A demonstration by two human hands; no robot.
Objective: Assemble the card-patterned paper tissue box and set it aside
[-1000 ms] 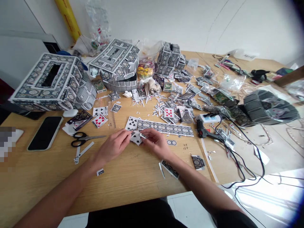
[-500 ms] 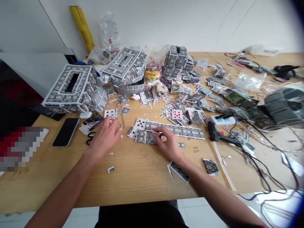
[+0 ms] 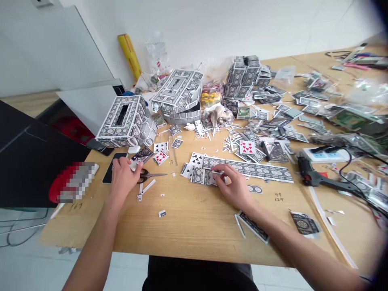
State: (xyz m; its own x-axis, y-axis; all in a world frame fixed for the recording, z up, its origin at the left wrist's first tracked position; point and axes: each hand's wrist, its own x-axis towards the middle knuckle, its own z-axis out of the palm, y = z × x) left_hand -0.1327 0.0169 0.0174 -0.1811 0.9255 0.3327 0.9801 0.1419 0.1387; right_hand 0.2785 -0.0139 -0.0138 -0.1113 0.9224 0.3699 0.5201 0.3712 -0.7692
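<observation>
My left hand (image 3: 125, 178) is low over the table, thumb and fingers apart, above a pale card at the edge of a small pile of dark-backed playing cards (image 3: 143, 154). It partly covers a phone (image 3: 109, 173) and the handles of black scissors (image 3: 145, 175). My right hand (image 3: 235, 186) pinches a small piece of playing card (image 3: 214, 178) at the end of a short row of patterned cards (image 3: 198, 175). Directly behind lies a long strip of joined card backs (image 3: 257, 169). A seven of clubs (image 3: 197, 159) lies beside the row.
Card-covered boxes (image 3: 123, 121) with slots stand at the back left, and a card-built structure (image 3: 244, 76) stands farther right. Loose cards and scraps cover the back right. A glue gun (image 3: 315, 176) and power strip (image 3: 325, 154) lie at right. A yellow roll (image 3: 129, 56) leans on the wall.
The view has swung left. My left hand has moved from beside the clubs card to the phone and scissors, uncovering a hearts card. My right hand stays at the card row.
</observation>
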